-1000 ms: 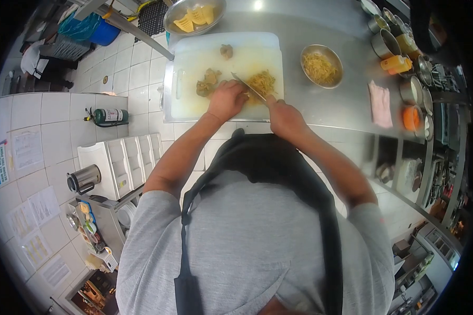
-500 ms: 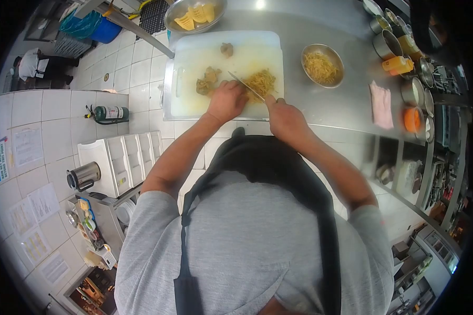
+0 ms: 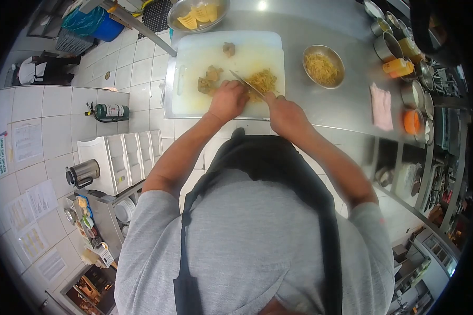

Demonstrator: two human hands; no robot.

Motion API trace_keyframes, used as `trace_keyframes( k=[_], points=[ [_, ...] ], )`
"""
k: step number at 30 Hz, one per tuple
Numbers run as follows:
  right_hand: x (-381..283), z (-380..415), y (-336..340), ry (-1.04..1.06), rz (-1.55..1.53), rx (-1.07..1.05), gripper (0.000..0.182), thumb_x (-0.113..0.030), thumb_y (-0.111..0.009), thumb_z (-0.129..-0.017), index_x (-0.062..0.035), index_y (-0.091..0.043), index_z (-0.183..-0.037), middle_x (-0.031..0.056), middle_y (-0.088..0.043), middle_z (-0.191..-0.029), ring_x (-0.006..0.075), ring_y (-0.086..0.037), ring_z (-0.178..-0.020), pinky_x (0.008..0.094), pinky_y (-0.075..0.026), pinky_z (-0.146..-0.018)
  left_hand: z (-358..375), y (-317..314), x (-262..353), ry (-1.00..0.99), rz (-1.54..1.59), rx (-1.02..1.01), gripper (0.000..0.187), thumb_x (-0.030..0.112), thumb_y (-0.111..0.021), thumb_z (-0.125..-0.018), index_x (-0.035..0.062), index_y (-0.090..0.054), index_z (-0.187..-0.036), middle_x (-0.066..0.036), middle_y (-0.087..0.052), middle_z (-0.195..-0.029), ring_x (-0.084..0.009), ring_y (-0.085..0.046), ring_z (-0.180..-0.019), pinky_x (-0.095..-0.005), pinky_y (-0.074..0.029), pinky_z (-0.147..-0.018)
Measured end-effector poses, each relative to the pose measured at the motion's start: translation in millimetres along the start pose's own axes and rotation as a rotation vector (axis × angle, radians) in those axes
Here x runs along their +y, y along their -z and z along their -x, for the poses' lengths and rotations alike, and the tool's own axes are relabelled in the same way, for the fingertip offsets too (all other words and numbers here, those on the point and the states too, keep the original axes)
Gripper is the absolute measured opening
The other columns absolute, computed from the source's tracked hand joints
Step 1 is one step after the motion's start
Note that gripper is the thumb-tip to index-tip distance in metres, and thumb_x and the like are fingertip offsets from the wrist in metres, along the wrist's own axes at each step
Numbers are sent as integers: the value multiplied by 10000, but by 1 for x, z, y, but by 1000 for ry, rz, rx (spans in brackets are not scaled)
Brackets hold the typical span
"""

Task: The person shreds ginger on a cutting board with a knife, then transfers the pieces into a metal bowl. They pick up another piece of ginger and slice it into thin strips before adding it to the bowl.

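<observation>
My right hand (image 3: 284, 113) is closed round the handle of a knife (image 3: 245, 83), whose blade slants up and left over a white cutting board (image 3: 194, 52). Beside the blade, my left hand (image 3: 229, 100) has its fingers curled down on the board; what they press on is hidden beneath them. A pile of thin yellowish shreds (image 3: 263, 81) lies just right of the blade. Brownish chunks (image 3: 209, 79) rest left of my left hand, and one smaller chunk (image 3: 229, 49) sits farther up the board.
A metal bowl of shreds (image 3: 324, 66) stands right of the board, a bowl of yellow pieces (image 3: 198, 16) at its upper left. Farther right are a pink cloth (image 3: 381, 106), a yellow bottle (image 3: 398, 67) and metal containers. A person (image 3: 34, 70) stands far left.
The view has shifted slightly. Both hands and the knife keep nearly the same place on the board. The far person's posture has changed a little.
</observation>
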State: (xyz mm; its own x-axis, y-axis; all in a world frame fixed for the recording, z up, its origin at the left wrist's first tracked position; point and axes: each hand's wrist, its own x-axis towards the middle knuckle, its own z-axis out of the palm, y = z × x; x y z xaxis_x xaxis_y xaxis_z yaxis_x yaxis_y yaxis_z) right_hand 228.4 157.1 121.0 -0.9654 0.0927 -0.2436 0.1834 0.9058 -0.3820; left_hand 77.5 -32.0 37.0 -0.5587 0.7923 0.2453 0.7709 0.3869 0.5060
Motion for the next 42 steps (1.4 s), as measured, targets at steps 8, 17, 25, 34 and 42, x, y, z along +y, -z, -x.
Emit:
trace_keyframes(
  k=[8,17,25,34,42],
  points=[
    [0,5,0,34,-23,56,234,-53,-527,-1029,9,-596,-1244,318,-732,-1021,483,-772,-925,570,-626,-825,2,-3,-2,1,-25,-3,226,154,-811,-911,73,-802,-1121,-135,-696,-1101,-401,-631,-1091,-498,-558,-992],
    [-6,11,8,-5,-70,5,327,8,-524,-990,-16,-523,-1315,323,-716,-1102,508,-748,-1025,593,-598,-888,4,-4,-2,-14,-19,31,218,156,-801,-929,70,-815,-1129,-132,-718,-1103,-394,-641,-1101,-488,-556,-1001],
    [-7,8,4,4,-8,-14,268,-11,-534,-997,9,-545,-1265,327,-721,-1065,502,-762,-971,586,-614,-855,7,-7,-4,2,-11,43,222,161,-806,-929,68,-816,-1131,-128,-722,-1099,-388,-650,-1094,-481,-563,-991],
    [7,-4,-13,7,34,-6,233,-44,-549,-1011,17,-573,-1235,316,-726,-1047,475,-778,-928,555,-635,-818,5,0,5,123,-22,61,280,253,-864,-905,88,-819,-1127,-107,-730,-1122,-384,-656,-1111,-491,-566,-998],
    [1,6,-12,29,10,35,223,-31,-544,-1010,20,-573,-1225,321,-726,-1061,470,-780,-931,558,-633,-817,9,-6,0,73,-93,59,256,270,-867,-880,132,-829,-1093,-82,-718,-1081,-351,-664,-1079,-490,-584,-921]
  ],
)
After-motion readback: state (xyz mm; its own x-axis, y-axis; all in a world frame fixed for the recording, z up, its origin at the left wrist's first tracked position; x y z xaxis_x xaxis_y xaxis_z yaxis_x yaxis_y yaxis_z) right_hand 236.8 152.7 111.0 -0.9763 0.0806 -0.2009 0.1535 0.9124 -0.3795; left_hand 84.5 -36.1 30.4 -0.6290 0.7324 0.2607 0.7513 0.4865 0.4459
